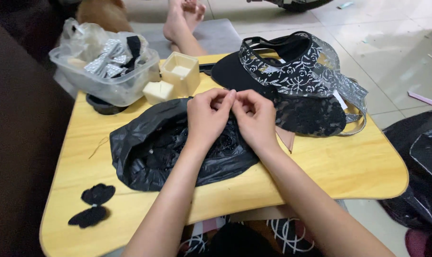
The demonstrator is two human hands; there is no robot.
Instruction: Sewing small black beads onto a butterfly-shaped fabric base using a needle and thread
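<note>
Something tiny, too small to identify, sits pinched between the fingertips of the left hand [207, 115] and right hand [257, 120], pressed together directly above the black plastic bag [144, 152].

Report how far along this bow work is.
Looks done: one black fabric bow lies finished on the yellow table. In hand: left hand and right hand pinch something too small to identify above the black bag. Left: the lace visor shows no bow.
</note>
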